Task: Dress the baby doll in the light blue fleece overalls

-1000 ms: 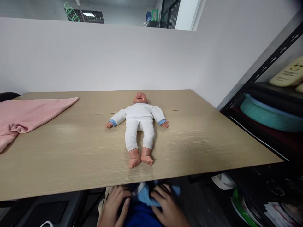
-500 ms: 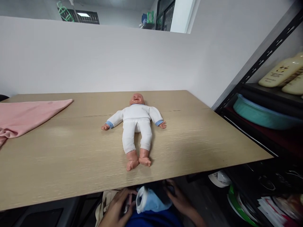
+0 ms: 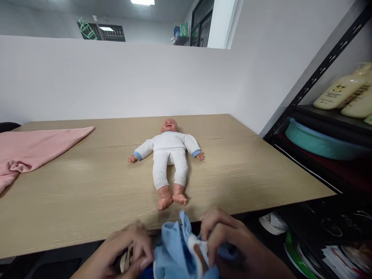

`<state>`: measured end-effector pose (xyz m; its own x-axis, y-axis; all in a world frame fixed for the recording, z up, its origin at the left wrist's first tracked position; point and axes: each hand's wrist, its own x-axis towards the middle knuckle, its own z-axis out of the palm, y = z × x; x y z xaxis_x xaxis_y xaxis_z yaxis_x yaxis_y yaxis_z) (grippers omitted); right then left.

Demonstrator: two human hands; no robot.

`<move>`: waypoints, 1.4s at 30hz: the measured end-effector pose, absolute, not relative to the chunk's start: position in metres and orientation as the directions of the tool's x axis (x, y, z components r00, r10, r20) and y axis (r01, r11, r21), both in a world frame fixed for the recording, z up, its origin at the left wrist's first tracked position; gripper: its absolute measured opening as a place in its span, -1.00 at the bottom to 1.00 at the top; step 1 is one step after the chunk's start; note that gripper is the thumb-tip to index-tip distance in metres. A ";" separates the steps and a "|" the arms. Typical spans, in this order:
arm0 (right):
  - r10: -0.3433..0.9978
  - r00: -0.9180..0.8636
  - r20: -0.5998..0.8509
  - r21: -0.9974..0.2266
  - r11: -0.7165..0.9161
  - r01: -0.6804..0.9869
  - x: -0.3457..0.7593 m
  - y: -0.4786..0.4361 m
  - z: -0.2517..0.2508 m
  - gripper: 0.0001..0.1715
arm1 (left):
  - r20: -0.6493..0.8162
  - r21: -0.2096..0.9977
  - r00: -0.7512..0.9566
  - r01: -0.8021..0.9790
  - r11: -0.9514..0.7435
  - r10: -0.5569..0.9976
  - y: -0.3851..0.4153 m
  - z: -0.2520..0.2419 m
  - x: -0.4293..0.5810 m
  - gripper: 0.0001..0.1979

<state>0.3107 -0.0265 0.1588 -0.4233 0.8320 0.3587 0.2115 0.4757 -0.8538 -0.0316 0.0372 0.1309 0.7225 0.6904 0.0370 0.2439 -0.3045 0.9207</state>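
Observation:
A light blue cloth [image 3: 171, 248], apparently a small garment, with white and brown parts, is bunched up at the table's near edge. On its right side my right hand [image 3: 226, 236] is closed, the fingers pinching the white part. My left hand [image 3: 130, 248], somewhat blurred, has its fingers curled at the cloth's left edge; thumb and fingers seem pressed together on it. Beyond the hands a baby doll [image 3: 170, 155] lies face up on the table, feet toward me, in a white top and white trousers with blue cuffs.
The wooden table [image 3: 87, 201] reaches back to a white wall with an opening. At the left lies a pink cloth [image 3: 37, 149]. A black shelf rack on the right holds cream-coloured bottles [image 3: 337, 91] and a teal basin [image 3: 322, 141], with various items lower down.
Both hands have risen from below the table edge with the light blue cloth, which now shows more of its surface. The doll stays in place; the view has tilted up slightly.

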 end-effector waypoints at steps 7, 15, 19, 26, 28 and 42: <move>0.741 -0.421 0.524 -0.750 0.635 0.185 0.297 0.020 0.205 -0.43 | 0.367 0.838 0.762 -0.023 -0.545 0.533 0.089 0.185 0.040 -0.36; 0.895 -0.390 0.218 -0.694 0.423 0.583 0.326 0.042 0.221 -0.53 | 0.297 0.815 0.762 0.112 -0.569 0.575 0.103 0.195 0.034 -0.84; 0.823 -0.523 0.223 -0.721 0.500 0.480 0.346 0.053 0.215 -0.63 | 0.218 0.842 0.671 0.238 -0.485 0.708 0.107 0.187 0.021 -0.79; 0.809 -0.523 0.268 -0.949 0.314 -0.001 0.347 0.068 0.203 -0.77 | 0.083 0.858 0.727 0.297 -0.420 0.682 0.118 0.195 0.029 -0.73; 0.794 -0.584 0.168 -0.940 0.308 0.147 0.337 0.071 0.198 -0.63 | 0.141 0.866 0.735 0.232 -0.442 0.663 0.118 0.194 0.034 -0.76; 0.905 -0.411 0.108 -0.912 0.255 0.323 0.312 0.054 0.164 -0.49 | 0.046 0.827 0.776 0.324 -0.460 0.629 0.114 0.177 0.012 -0.54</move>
<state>0.3115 0.0536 0.1644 -0.4115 0.9051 0.1075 0.3225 0.2549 -0.9116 0.0123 0.1142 0.1768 0.7757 0.6294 0.0459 0.3242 -0.4599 0.8267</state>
